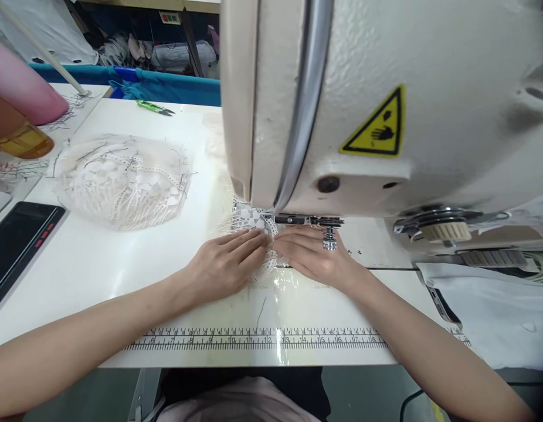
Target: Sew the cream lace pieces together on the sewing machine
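A white lace piece (250,219) lies at the needle area of a sewing machine (293,105). My left hand (230,259) rests on it from the left, fingers stretched and lying flat. From the right, my right hand (313,253) reaches below the presser and thread guide parts, its fingers extended toward the lace edge. The fingertips of both hands nearly meet there. A scalloped lace edge (268,266) shows between them. The machine head hides the needle and part of the lace.
A lace bundle with loose threads (126,181) lies left, near a black phone (23,246). Green thread snips (155,108) lie behind. Thread cones (27,88) stand far left. A printed ruler (254,339) runs along the front edge. White cloth (495,316) lies right.
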A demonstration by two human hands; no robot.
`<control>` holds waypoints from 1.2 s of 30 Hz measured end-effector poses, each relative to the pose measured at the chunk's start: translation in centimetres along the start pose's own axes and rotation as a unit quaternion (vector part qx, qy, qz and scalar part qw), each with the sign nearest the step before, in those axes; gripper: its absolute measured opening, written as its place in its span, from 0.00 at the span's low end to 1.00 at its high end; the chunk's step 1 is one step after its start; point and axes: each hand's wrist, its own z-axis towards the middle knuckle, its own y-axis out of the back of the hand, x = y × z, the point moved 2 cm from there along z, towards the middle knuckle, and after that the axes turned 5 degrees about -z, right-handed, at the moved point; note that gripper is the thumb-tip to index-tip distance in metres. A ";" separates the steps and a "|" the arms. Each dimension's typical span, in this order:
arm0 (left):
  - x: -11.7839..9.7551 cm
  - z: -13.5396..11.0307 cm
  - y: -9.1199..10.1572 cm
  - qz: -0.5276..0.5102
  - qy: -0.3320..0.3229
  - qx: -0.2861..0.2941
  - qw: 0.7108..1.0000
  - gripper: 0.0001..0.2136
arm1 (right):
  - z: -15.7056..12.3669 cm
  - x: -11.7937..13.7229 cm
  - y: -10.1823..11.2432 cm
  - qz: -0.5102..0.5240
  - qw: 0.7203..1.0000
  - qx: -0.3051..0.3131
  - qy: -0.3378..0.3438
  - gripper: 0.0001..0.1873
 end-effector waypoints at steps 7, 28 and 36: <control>0.0 -0.2 0.5 0.008 0.019 0.008 1.000 0.12 | -0.8 0.9 -1.4 0.047 0.999 0.018 0.009 0.10; 0.9 0.0 0.5 0.052 0.077 0.010 0.996 0.14 | -0.4 1.7 -2.3 0.019 0.998 0.058 -0.033 0.13; 1.1 -0.3 0.2 0.065 0.076 0.037 0.994 0.17 | -0.5 1.1 -2.5 0.041 0.995 0.066 -0.058 0.13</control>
